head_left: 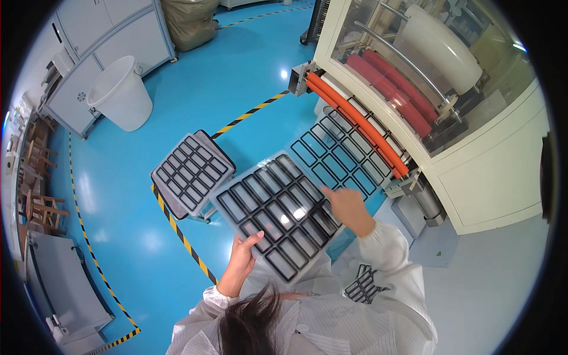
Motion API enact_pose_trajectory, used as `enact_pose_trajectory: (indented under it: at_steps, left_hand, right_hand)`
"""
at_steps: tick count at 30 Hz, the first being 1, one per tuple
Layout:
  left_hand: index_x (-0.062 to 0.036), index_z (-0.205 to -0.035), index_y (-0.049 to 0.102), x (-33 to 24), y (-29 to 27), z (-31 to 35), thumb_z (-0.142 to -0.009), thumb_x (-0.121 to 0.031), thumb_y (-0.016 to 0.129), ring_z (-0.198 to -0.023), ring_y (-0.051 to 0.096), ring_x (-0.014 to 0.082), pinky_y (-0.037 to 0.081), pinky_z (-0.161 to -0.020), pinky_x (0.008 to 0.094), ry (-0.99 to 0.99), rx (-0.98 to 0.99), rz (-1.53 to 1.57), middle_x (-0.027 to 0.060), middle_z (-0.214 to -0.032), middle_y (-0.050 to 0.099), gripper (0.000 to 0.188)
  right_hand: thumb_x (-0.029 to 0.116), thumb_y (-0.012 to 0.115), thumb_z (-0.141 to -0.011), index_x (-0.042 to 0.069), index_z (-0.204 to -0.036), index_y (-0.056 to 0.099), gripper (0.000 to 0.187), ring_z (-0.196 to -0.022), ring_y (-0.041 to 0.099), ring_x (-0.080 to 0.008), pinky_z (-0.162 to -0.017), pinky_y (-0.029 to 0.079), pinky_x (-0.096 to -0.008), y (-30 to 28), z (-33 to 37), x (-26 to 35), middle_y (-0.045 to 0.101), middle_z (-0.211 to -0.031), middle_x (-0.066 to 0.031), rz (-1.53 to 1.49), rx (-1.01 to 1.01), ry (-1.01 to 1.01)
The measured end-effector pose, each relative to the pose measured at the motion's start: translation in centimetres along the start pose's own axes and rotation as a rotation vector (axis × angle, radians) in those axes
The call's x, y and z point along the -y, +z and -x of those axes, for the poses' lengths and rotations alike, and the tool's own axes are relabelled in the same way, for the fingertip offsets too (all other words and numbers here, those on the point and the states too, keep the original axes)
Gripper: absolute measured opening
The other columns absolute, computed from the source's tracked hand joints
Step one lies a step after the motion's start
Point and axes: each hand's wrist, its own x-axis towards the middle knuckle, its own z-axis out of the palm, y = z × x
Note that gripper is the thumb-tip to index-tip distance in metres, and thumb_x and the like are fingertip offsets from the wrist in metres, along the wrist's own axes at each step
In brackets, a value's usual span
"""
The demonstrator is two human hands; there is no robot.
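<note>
Nearest my head cam: dark hair (pixel 251 316), hanging over the front of a white striped coat (pixel 361 331). Just past it I've got the framed sheet (pixel 277 218), translucent w/ black rectangular outlines in rows, held up in midair, tilted; can't tell if it's one layer or several. L hand (pixel 241 257) is clamped on its near-L edge, thumb on top, other fingers mostly hidden underneath. R hand (pixel 352 210) is at the far-R edge, index finger out along it; can't tell if it grips or only touches. Hands are well apart, sheet btwn them.

Beyond the sheet's L corner: small table (pixel 169 200), w/ a similar sheet pile (pixel 192 171) covering most of its top; dark rim shows along the table's near-L & far-R edges. To the R, a framed web (pixel 337 148) hangs out nr the machine's orange roller (pixel 361 124). Black frame scrap (pixel 362 285) sits by my R elbow. White bucket (pixel 121 94) stands far L on the blue floor (pixel 177 83).
</note>
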Motion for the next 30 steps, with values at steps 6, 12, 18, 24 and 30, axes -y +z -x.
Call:
enact_pose_trajectory:
  at_steps: [6, 12, 18, 24, 30]
  left_hand:
    - [0.0035, -0.118, 0.048, -0.4, -1.5, 0.1, -0.081, -0.002, 0.057, -0.093, 0.064, 0.0263, 0.054, -0.084, 0.0399, 0.019, -0.010, 0.036, 0.0144, -0.107, 0.061, 0.038]
    - [0.0067, -0.109, 0.053, -1.5, -5.7, -3.3, -0.081, -0.007, 0.060, -0.094, 0.063, 0.0303, 0.052, -0.087, 0.0421, 0.122, -0.162, 0.048, 0.0153, -0.103, 0.063, 0.032]
    - [0.0048, -0.098, 0.059, -7.4, -11.7, -11.1, -0.083, -0.007, 0.058, -0.088, 0.063, 0.0209, 0.050, -0.082, 0.0336, 0.237, -0.291, 0.030, 0.0108, -0.095, 0.065, 0.019]
    - [0.0003, -0.091, 0.060, -12.7, -17.5, -17.4, -0.084, -0.008, 0.056, -0.079, 0.063, 0.0204, 0.051, -0.076, 0.0323, 0.271, -0.325, -0.024, 0.0093, -0.087, 0.065, 0.012]
    - [-0.0021, -0.098, 0.058, -14.7, -23.6, -21.8, -0.086, -0.013, 0.055, -0.086, 0.062, 0.0247, 0.052, -0.080, 0.0376, 0.138, -0.348, -0.059, 0.0092, -0.097, 0.064, 0.017]
  right_hand:
    - [0.008, 0.055, -0.076, 0.009, -0.100, 0.064, 0.026, -0.059, 0.060, -0.0258, -0.051, 0.045, -0.0373, -5.6, 9.9, 0.3, 0.058, -0.061, -0.0099, 0.032, 0.340, 0.135]
    - [0.008, 0.057, -0.088, 0.000, -0.097, 0.066, 0.016, -0.064, 0.060, -0.0126, -0.056, 0.046, -0.0249, -3.5, 12.3, -5.9, 0.063, -0.075, -0.0051, -1.112, 0.502, 0.595]
    - [0.020, 0.057, -0.091, -0.004, -0.100, 0.065, 0.027, -0.083, 0.062, -0.0171, -0.070, 0.049, -0.0283, 2.4, 12.5, -5.2, 0.053, -0.125, -0.0128, -1.474, -0.122, 0.705]
    - [0.025, 0.054, -0.094, -0.002, -0.099, 0.063, 0.030, -0.077, 0.061, -0.0176, -0.068, 0.048, -0.0306, 4.2, 12.0, -3.4, 0.063, -0.100, -0.0083, -1.667, -0.255, 0.683]
    - [0.022, 0.054, -0.094, -0.002, -0.097, 0.064, 0.026, -0.074, 0.060, -0.0168, -0.068, 0.047, -0.0305, 2.8, 11.7, -2.3, 0.064, -0.089, -0.0075, -1.650, -0.256, 0.657]
